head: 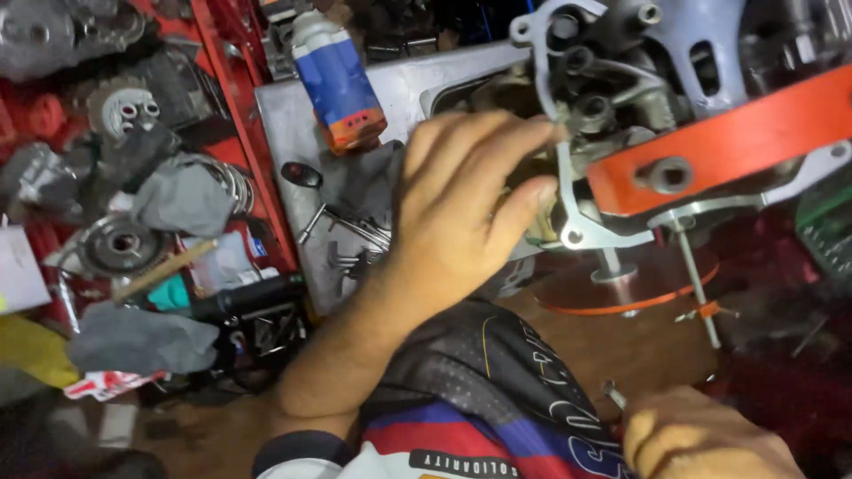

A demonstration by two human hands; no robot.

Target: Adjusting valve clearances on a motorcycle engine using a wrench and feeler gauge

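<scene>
My left hand [461,208] reaches across to a grey engine [621,80] clamped in an orange stand bracket [737,142]. Its fingers lie over the top and its thumb presses from below, pinching the edge of the engine's thin grey cover [568,191]. My right hand [701,439] sits low at the bottom right, fist closed around a small metal tool whose tip [612,392] pokes out to the left. My lap, in a dark patterned shirt [479,390], lies between the two arms.
A blue and white spray can [337,80] lies on a grey metal tray [284,133] holding loose bolts [355,235]. Left of it, red shelving [240,98] carries engine parts, grey rags [182,195] and a wooden-handled tool [164,270]. The stand's round base [621,293] sits under the engine.
</scene>
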